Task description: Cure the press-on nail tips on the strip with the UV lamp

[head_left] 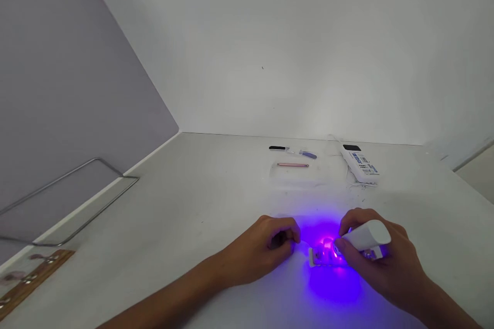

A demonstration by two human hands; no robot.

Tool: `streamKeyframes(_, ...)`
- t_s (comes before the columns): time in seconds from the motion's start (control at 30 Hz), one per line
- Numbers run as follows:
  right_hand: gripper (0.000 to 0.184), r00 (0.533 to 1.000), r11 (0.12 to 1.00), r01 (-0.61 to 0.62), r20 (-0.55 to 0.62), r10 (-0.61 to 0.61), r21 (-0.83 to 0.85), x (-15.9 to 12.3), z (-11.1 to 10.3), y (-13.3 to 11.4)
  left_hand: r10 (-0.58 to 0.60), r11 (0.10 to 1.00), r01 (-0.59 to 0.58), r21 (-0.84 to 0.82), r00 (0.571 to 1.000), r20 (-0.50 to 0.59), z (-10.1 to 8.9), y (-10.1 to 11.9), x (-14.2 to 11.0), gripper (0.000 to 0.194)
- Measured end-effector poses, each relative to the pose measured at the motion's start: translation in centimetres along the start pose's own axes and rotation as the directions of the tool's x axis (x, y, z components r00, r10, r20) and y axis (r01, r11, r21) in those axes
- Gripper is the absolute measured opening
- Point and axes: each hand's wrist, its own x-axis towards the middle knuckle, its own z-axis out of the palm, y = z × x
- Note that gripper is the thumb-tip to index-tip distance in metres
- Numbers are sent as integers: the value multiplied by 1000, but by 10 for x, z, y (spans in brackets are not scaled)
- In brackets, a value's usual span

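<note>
My right hand [397, 262] is closed around a small white handheld UV lamp [368, 235]. The lamp is tilted, and its lower end shines violet light onto a narrow white strip-shaped holder [312, 257] on the table. Small pieces seem to sit along this holder, but glare and my right fingers hide most of them. Just left of the holder, my left hand [266, 249] rests with fingers curled and tips together. Whether anything lies between those fingertips is hidden.
Behind the hands lie a pink pen-like stick [292, 165] on a clear tray [285, 180], a black-handled tool [278, 148], a purple tool [308, 154] and a white device with a dark display [360, 163]. A metal wire frame [96, 211] and wooden strip [36, 282] are at left.
</note>
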Motion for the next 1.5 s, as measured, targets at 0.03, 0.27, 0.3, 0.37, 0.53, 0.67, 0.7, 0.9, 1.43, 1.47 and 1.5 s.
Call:
streamKeyframes(0.03,7,1000,1000,-6,2,6,-3,0,0,0,-2,1000,2,-3,1000,3,0,0,1,12)
streamKeyframes(0.27,7,1000,1000,12,14,-11,-14,0,-1,2,-26,999,27,-38,1000,12,-1,1,0,17)
streamKeyframes(0.3,6,1000,1000,9,16,-9,-11,0,-1,2,-40,999,40,-36,999,19,-1,1,0,19)
streamKeyframes(0.37,6,1000,1000,0,25,0,-5,1,-1,2,-62,998,63,-16,998,26,-1,1,-1,24)
streamKeyframes(0.53,6,1000,1000,10,4,-10,-17,1,0,2,-81,997,81,-9,996,34,0,-1,0,24)
streamKeyframes(0.67,7,1000,1000,19,-19,-19,-19,2,1,0,-75,997,76,-27,996,46,-1,1,1,19)
streamKeyframes(0.7,7,1000,1000,21,-18,-21,-15,2,1,0,-73,997,74,-27,996,45,-1,2,1,19)
streamKeyframes(0.9,6,1000,999,19,-11,-19,-28,1,1,3,-50,998,51,-22,998,47,-1,2,2,20)
streamKeyframes(1.43,8,1000,999,16,8,-16,-46,1,0,3,31,994,-32,108,999,6,0,1,-1,31)
streamKeyframes(1.47,8,1000,999,23,4,-22,-43,1,0,3,50,991,-50,123,999,6,0,1,-1,30)
streamKeyframes(1.5,7,1000,999,30,-1,-30,-41,2,0,3,68,988,-68,138,998,6,0,1,-1,30)
